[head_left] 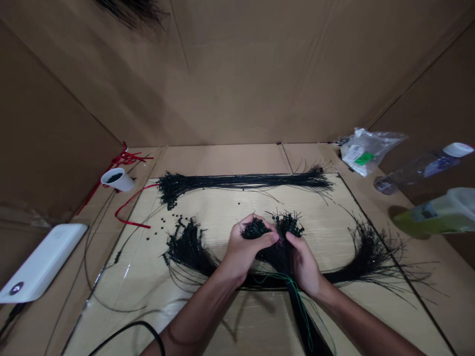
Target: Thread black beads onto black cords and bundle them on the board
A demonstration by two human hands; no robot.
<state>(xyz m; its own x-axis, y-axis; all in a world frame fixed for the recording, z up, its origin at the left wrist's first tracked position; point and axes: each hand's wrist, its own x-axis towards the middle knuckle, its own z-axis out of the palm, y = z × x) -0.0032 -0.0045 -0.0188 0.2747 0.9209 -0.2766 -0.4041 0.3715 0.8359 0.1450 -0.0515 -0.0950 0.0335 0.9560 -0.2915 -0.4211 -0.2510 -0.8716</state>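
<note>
My left hand [243, 249] is cupped around a clump of small black beads [255, 229], thumb pressed over them. My right hand [302, 262] is closed on a bundle of thin black strings [287, 225] whose beaded ends stick up above my fingers. A green thread [295, 289] ties that bundle below my hands. Both hands touch each other at the middle of the cardboard mat [222, 212].
A long bundle of black strings [245, 182] lies across the far side. More string bundles lie left [187, 244] and right [371, 252]. A white cup of beads [117, 180], red ribbon [128, 202], a white power bank [40, 262], plastic bag [367, 148] and two bottles [423, 165] surround the mat.
</note>
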